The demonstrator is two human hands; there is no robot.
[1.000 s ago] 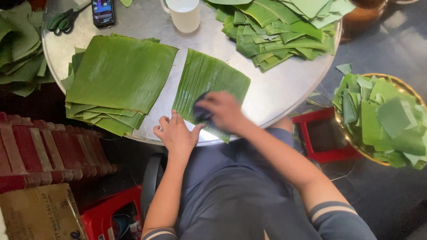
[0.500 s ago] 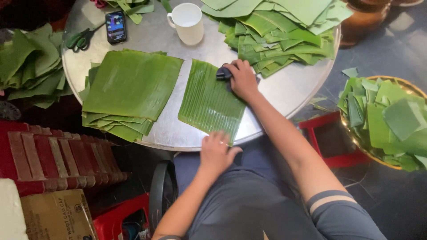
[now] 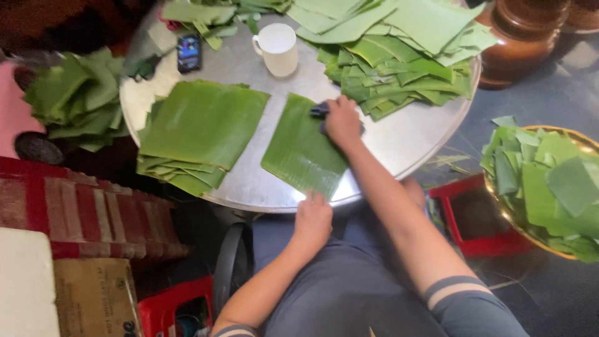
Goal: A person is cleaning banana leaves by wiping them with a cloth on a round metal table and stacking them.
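Banana leaf (image 3: 302, 150) lies flat on the round metal desk (image 3: 412, 140); right hand (image 3: 342, 120) fingers clench a dark cloth (image 3: 319, 111) on it, left hand (image 3: 313, 219) fingers flat, released, at its near edge above dark floor (image 3: 530, 112).

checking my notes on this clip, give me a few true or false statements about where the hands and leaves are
1. The right hand presses a dark cloth on the single banana leaf. True.
2. The left hand holds the white mug. False: it rests at the near edge of the leaf, at the rim of the round metal table; the mug stands untouched at the far side.
3. A stack of flat leaves lies to the left of the single leaf. True.
4. The phone lies on the single leaf. False: it lies on the table top, far left, away from it.
5. The gold basin on the right holds cut leaf pieces. True.
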